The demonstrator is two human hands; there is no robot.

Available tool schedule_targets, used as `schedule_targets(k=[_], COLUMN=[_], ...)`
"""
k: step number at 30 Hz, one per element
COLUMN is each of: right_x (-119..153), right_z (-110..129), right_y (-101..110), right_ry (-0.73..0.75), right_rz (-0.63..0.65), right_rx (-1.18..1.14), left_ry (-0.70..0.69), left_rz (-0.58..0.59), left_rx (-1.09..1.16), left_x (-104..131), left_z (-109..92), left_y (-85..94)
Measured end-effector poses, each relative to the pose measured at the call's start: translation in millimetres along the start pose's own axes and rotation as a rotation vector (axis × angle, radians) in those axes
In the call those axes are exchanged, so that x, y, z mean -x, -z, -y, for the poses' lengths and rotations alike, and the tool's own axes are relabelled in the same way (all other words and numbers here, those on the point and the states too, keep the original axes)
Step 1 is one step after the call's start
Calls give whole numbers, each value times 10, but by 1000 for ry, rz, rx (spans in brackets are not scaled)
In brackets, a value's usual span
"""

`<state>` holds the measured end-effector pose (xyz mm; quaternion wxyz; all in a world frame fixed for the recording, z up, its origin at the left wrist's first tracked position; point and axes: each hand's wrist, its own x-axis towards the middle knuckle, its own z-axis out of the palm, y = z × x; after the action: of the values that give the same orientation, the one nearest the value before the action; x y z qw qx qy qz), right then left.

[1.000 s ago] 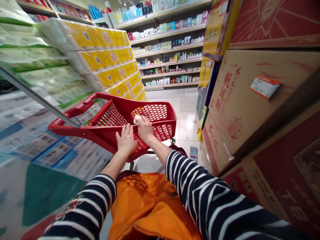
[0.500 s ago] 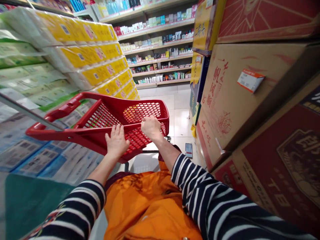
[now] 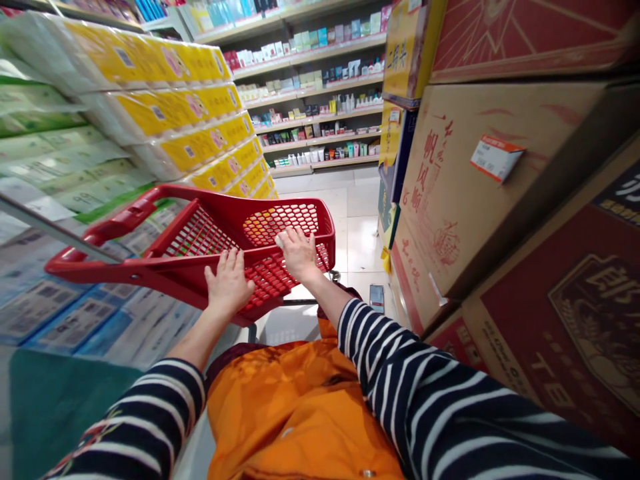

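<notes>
Since the earlier frame the right hand [image 3: 299,255] had slid back along the red basket [image 3: 220,240] toward its far rim, fingers pressing a small white cloth [image 3: 279,239] there — wiping went on. Left hand [image 3: 227,285] lay open, flat on the near wall.

Left hand [image 3: 227,283]: palm down, fingers spread flat against the near wall of the basket [image 3: 200,263].
Right hand [image 3: 299,253]: fingers curled, pressed on the basket's mesh, right of the left hand.
Arms: both stretched forward, striped sleeves.
</notes>
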<state>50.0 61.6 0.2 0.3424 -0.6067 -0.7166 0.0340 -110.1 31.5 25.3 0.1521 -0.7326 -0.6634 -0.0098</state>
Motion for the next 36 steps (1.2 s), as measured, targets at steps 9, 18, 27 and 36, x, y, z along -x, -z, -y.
schedule_targets(k=[9, 18, 27, 36], right_x=[-107, -135, -123, -256], right_z=[-683, 26, -312, 22], right_y=[262, -211, -132, -295], right_ry=[-196, 45, -41, 69], right_rz=[-103, -73, -139, -76], right_rx=[14, -73, -10, -2], left_ry=[-2, 14, 31, 18], left_rz=[6, -74, -166, -250], left_rx=[25, 116, 199, 233], left_x=[-10, 10, -53, -192], left_z=[-40, -96, 48, -15], left_y=[28, -72, -179, -278])
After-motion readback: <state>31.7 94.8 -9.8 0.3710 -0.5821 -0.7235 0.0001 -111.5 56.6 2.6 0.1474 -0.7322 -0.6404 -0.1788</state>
